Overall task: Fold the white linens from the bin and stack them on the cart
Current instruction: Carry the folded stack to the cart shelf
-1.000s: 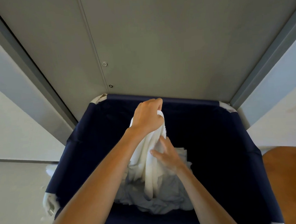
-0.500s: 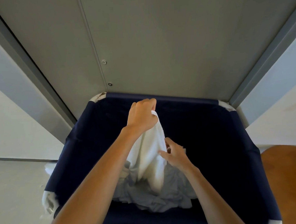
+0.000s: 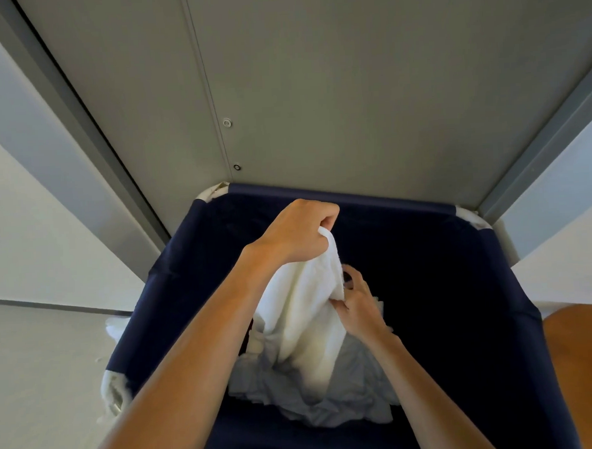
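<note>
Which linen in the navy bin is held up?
The white towel, gripped at its top by the left hand and pinched by the right hand; the other linens lie crumpled below.

a white towel (image 3: 302,313) hangs bunched above the deep navy fabric bin (image 3: 445,285), its top edge gripped by the left hand (image 3: 295,231), its side pinched by the right hand (image 3: 357,307). crumpled pale linens (image 3: 348,393) lie heaped on the bin's floor.

Below the grip of the left hand (image 3: 295,233), the towel (image 3: 303,320) is showing white (a plain, even white). Under it the linens (image 3: 348,396) are looking bluish-white, and the bin (image 3: 174,292) around them is showing solid navy.
</note>
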`<state>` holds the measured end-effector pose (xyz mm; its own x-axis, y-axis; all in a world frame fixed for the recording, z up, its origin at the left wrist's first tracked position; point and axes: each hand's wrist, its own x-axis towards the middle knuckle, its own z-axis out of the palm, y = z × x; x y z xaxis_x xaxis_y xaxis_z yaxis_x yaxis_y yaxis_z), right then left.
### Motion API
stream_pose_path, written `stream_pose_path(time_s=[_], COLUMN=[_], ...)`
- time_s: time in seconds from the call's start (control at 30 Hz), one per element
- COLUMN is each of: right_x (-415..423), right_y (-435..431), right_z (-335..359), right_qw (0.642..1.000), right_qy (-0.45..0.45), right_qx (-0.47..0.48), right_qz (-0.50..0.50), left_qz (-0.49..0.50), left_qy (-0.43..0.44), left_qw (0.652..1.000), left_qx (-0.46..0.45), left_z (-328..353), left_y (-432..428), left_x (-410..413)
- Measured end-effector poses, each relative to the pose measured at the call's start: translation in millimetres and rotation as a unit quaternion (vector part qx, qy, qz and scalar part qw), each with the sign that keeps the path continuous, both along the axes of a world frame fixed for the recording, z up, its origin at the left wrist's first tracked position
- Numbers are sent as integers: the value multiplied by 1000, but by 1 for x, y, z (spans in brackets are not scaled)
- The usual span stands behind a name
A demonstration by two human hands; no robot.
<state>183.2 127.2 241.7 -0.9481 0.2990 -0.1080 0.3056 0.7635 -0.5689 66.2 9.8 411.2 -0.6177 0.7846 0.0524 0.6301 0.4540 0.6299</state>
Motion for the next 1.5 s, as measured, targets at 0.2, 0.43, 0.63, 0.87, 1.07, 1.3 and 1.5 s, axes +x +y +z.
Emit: stream_pose_path(time_s=[0.2, 0.43, 0.63, 0.87, 1.07, 1.3, 1.5], right_x=[-13, -12, -7, -10, -1, 4, 2], right_y=[-22, 6, 21, 14, 17, 20, 21], right_z=[5, 10, 40, 67, 84, 92, 82], right_qw=[989, 990, 987, 979, 960, 948, 988], right_qy=[0, -9, 99, 135, 145, 93, 90], right_qx=[100, 75, -96, -149, -239, -296, -105], right_qz=[-108, -118, -85, 26, -10, -66, -75], left_qz=[-12, 80, 241, -58, -27, -26, -15], left_qy=[-20, 40, 115, -56, -49, -69, -128], left_qw=[999, 990, 910, 973, 979, 986, 985], left_qx=[-22, -112, -316, -215, -194, -150, -119], left_z=[7, 16, -5, -37, -52, -54, -53], left_y=[-3, -18, -33, 7, 20, 24, 22], left_x=[2, -12, -37, 0, 4, 10, 12])
